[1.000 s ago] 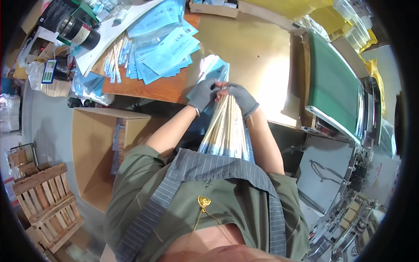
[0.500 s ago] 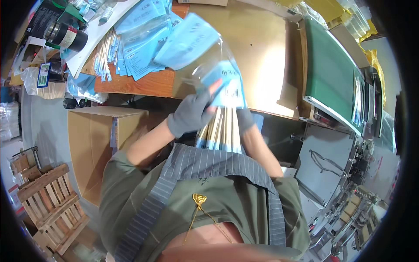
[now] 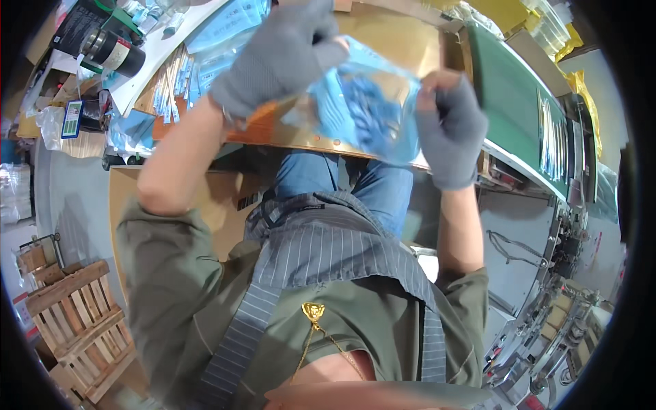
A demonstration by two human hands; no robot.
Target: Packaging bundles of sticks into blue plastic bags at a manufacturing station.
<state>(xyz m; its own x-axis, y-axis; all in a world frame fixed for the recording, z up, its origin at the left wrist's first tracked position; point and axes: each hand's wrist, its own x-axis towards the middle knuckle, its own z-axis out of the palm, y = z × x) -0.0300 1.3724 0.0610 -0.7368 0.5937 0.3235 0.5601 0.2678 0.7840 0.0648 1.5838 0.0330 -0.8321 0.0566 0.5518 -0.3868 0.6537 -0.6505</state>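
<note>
Both my hands wear grey gloves with bare fingertips. Between them a clear plastic bag (image 3: 403, 140) with light-blue printing is held up over the near table edge. Inside it, blurred, shows a bundle of sticks (image 3: 369, 113), their blue ends facing up. My left hand (image 3: 277, 61) is closed, with thumb and fingertips pinching near the bag's upper left edge. On the other side my right hand (image 3: 454, 133) is closed at the bag's upper right corner. Flat blue printed bags (image 3: 229, 27) lie at the left, partly hidden behind my left hand.
Loose blue-ended sticks (image 3: 167, 85) lie left on the table, near a black flask (image 3: 113, 53). A green board (image 3: 509, 89) stands to the right. Below the table at left is an open cardboard box (image 3: 205, 205); a wooden pallet (image 3: 85, 321) rests on the floor.
My hands have risen and spread apart, the left up and leftward, the right to the right. The bag and bundle have lifted away from my apron and tilted, blue ends now up.
</note>
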